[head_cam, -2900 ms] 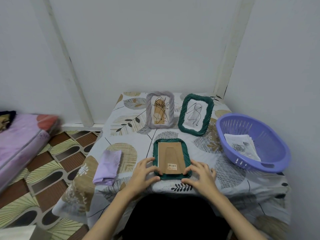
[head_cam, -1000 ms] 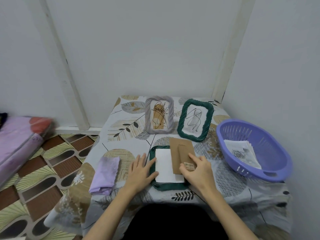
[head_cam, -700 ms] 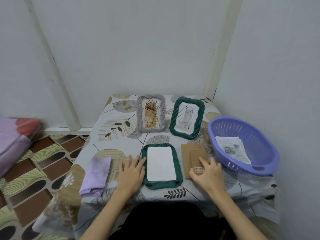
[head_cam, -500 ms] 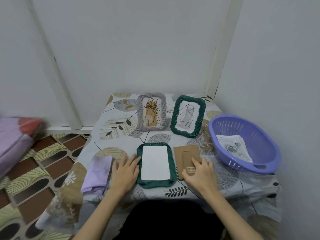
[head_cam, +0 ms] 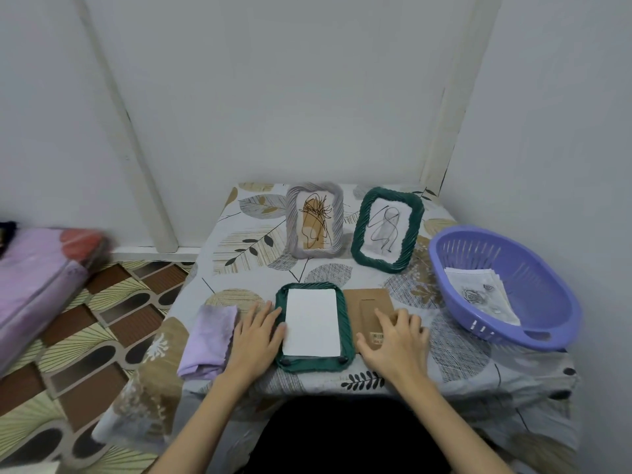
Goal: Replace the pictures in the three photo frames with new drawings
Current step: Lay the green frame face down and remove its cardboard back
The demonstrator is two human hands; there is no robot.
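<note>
While the green frame (head_cam: 344,323) lies face down at the desk's (head_cam: 246,248) near edge, white paper (head_cam: 312,322) showing in its open back, our left hand (head_cam: 257,331) rests flat against its left rim, grip released. Our right hand (head_cam: 396,340) lies flat on the brown backing board (head_cam: 364,304) just beside it, grasping nothing.
</note>
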